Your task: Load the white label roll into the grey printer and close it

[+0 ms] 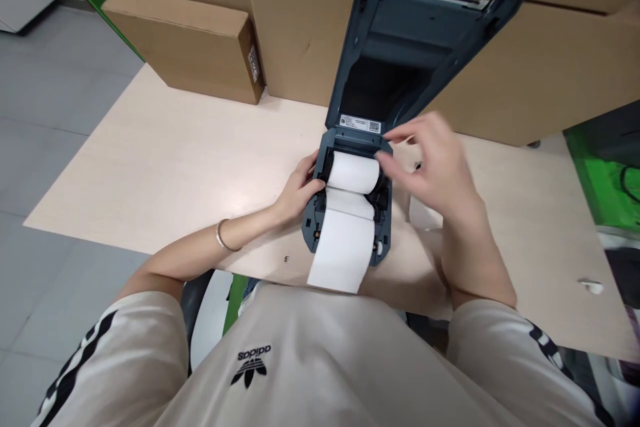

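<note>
A dark blue-grey label printer (309, 230) stands on the table with its lid (410, 33) raised. Inside it lies a white paper roll (354, 172), whose paper strip (343, 250) hangs out over the front toward my body. My left hand (299, 190) grips the printer's left side, thumb on the upper edge and fingers partly hidden behind the housing. My right hand (425, 160), blurred by motion, is at the printer's right rear corner near the lid hinge, thumb and forefinger apart with nothing between them.
Cardboard boxes (310, 27) line the back of the pale table (165, 160), behind the raised lid. A smaller flat box (200, 47) stands at the back left. A small white object (593, 286) lies on the right side. The table's front edge is close to my body.
</note>
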`<state>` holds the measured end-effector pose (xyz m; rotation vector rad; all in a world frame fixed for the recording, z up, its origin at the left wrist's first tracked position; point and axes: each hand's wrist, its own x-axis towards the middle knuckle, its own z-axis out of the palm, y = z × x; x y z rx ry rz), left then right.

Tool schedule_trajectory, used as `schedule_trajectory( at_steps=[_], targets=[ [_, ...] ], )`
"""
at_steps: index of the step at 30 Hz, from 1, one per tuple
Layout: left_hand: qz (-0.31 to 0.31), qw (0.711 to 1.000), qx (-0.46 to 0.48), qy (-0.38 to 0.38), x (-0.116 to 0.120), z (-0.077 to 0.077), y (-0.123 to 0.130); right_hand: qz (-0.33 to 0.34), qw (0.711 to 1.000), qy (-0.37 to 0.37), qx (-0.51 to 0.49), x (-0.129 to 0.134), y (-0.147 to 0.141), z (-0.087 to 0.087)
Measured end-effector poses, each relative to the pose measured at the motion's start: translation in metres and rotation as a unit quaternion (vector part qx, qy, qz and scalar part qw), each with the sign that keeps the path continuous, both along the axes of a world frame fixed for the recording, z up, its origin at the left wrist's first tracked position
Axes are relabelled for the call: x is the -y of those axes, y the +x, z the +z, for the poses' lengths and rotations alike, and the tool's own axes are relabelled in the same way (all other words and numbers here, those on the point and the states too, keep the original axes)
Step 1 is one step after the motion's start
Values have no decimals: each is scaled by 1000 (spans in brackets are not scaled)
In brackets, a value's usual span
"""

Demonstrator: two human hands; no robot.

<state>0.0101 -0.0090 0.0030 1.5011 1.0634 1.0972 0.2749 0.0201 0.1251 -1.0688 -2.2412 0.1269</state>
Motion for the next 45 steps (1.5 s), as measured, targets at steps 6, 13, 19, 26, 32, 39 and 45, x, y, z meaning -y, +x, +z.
schedule_trajectory(
  at_steps=[6,13,19,26,32,39,45],
  targets=[
    [-1,1000,-8,6,0,0,0,53,970,-71,228,4,-26,-25],
    [9,1000,-24,19,-2,-1,-1,19,959,-92,267,-3,-35,-32],
    [-6,999,-18,26,-1,-2,-2,57,992,7,108,9,-9,8],
    [-13,999,-10,39,-3,-5,-3,3,998,-39,56,24,67,61],
    [-8,999,-7,38,-3,-3,-3,-110,966,-181,148,-29,103,20],
    [-6,999,-9,30,-4,-3,-2,-52,932,-314,176,-69,68,-26],
    [3,999,-27,42,-4,-2,-2,-37,921,-357,152,-70,77,-27]
  ],
)
